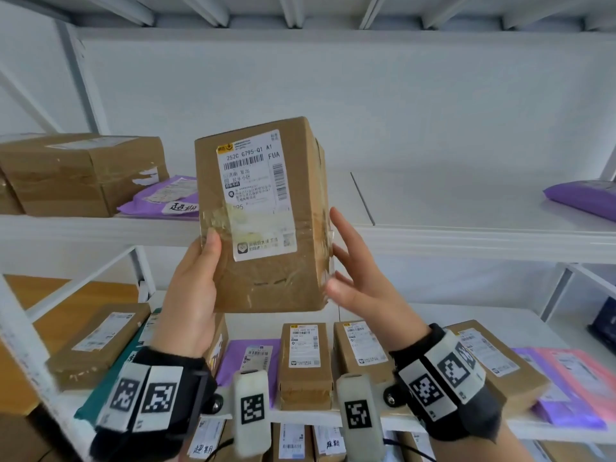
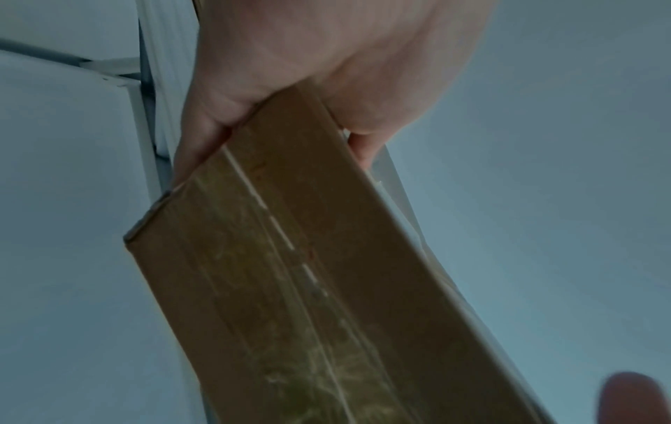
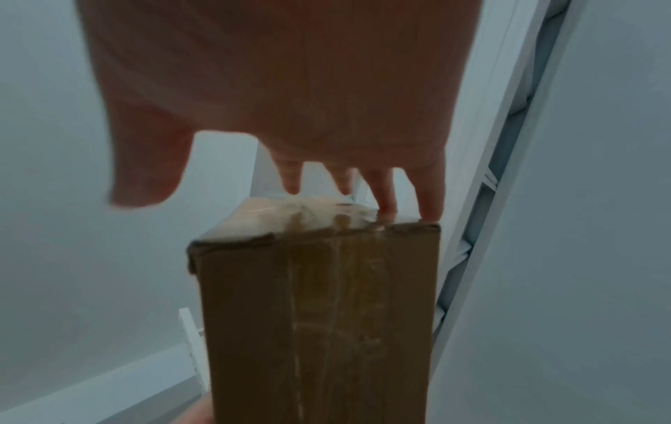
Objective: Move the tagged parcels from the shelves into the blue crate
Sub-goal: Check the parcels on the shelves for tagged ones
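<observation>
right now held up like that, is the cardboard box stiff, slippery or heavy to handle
Probably stiff: the cardboard box keeps square edges. Perhaps slippery, since glossy tape wraps it where the right hand touches with straight fingers. Likely light for its size, as the left hand alone grips it.

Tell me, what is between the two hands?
Only the brown cardboard box: the left hand grips its left edge, the right hand touches its right side. The head view shows this.
</observation>
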`<state>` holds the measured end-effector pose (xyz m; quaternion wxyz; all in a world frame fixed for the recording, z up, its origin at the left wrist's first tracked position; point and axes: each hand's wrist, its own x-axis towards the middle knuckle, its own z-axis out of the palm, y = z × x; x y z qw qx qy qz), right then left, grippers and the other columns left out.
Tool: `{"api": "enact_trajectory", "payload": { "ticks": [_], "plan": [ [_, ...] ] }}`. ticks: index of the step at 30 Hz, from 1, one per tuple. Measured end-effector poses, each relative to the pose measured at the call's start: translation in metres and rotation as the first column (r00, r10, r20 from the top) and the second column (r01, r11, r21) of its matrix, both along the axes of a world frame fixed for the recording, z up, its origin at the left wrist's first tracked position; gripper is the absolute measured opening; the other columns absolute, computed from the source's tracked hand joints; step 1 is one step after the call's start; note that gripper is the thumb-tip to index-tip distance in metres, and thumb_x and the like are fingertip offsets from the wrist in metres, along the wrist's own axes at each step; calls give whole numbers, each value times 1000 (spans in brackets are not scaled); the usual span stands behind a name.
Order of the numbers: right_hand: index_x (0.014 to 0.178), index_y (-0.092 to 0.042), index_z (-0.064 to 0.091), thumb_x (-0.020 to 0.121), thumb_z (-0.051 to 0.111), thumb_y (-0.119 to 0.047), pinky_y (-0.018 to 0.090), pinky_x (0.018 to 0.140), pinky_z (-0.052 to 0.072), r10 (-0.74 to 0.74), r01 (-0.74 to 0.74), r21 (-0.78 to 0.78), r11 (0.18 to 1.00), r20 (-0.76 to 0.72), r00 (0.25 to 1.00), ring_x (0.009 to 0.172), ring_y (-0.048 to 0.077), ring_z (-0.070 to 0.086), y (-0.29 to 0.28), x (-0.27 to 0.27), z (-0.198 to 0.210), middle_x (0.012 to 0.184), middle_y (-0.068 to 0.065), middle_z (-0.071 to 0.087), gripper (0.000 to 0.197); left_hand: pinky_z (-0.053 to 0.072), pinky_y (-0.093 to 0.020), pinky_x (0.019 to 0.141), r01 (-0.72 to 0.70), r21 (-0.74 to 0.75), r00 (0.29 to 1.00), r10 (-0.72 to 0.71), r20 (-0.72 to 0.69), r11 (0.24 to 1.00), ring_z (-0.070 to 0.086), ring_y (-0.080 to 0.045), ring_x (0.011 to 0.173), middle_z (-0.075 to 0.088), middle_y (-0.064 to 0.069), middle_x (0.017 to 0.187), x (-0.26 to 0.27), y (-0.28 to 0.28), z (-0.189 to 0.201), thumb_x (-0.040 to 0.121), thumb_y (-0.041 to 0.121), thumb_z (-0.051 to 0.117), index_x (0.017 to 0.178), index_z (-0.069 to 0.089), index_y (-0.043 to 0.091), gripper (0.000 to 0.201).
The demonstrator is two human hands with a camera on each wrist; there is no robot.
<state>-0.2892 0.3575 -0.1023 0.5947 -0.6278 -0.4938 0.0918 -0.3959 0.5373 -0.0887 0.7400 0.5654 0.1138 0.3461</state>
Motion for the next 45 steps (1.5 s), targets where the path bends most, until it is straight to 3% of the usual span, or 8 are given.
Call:
{"api": "enact_trajectory", "payload": {
  "ticks": [4, 9, 14, 19, 23, 35, 41, 45],
  "plan": [
    [147, -51, 1, 65, 84, -45, 8, 110, 18, -13, 30, -76, 997, 213, 977, 144, -7, 0, -3, -2, 5, 159, -22, -6, 116, 49, -44, 97, -63, 48, 998, 64, -24, 997, 67, -15, 106, 72, 4, 110, 6, -1, 15, 97, 46, 43, 122, 61, 28, 36],
    [153, -32, 5, 80, 72, -25, 41, 117, 29, -163, 146, 89, 985, 219, 962, 147, 6, 13, 6, 13, 12, 160, -13, 13, 99, 40, -43, 108, -4, 197, 996, 22, -92, 980, 57, -5, 117, 64, 17, 123, 15, -5, 31, 96, 56, 38, 128, 53, 42, 38],
    [154, -17, 8, 85, 68, -34, 45, 109, 40, -159, 119, 211, 970, 181, 971, 139, 15, 37, 1, 31, 26, 154, -3, 33, 94, 38, -39, 110, 5, 356, 998, 18, -63, 935, 50, -3, 124, 51, 16, 137, 19, -9, 39, 65, 85, 49, 142, 32, 37, 92],
    [143, -3, 31, 83, 61, -40, 16, 91, 46, -224, 182, 291, 939, 117, 968, 118, 0, 55, -5, 47, 37, 125, -22, 59, 77, 49, -20, 92, 71, 548, 997, -41, -67, 833, 56, 9, 110, 56, 24, 125, 30, -20, 45, 70, 63, 66, 133, 36, 40, 73],
    [126, -23, 48, 86, 60, -41, 13, 78, 47, -354, 325, 266, 907, 68, 933, 101, -5, 61, -12, 66, 39, 113, -16, 63, 46, 42, -43, 106, 78, 712, 994, -1, -108, 698, 49, -6, 127, 46, 27, 140, 50, -14, 46, 69, 66, 71, 145, 28, 46, 89],
    [120, -29, 46, 95, 54, -32, 15, 78, 46, -560, 541, 196, 818, 56, 827, 95, -1, 58, -50, 111, 53, 107, -18, 59, 26, 55, -37, 91, 77, 810, 996, -5, -91, 582, 61, -9, 105, 45, 4, 131, 118, -42, 47, 84, 46, 66, 147, 27, 39, 75],
    [121, -24, 46, 100, 46, -28, 45, 93, 49, -674, 670, 154, 726, -33, 738, 104, 21, 59, -83, 136, 54, 105, -10, 60, 21, 46, -16, 87, 132, 777, 991, -76, -108, 616, 55, -1, 104, 44, 29, 109, 137, -79, 53, 93, 24, 61, 140, 36, 18, 53],
    [123, -24, 46, 97, 48, -39, 51, 99, 47, -713, 717, 148, 681, -92, 696, 111, 22, 58, -108, 148, 58, 110, -8, 60, 30, 39, -23, 105, 145, 832, 989, -106, -104, 536, 47, -3, 117, 40, 10, 132, 147, -99, 52, 96, 25, 55, 143, 36, 23, 50]
  ]
}}
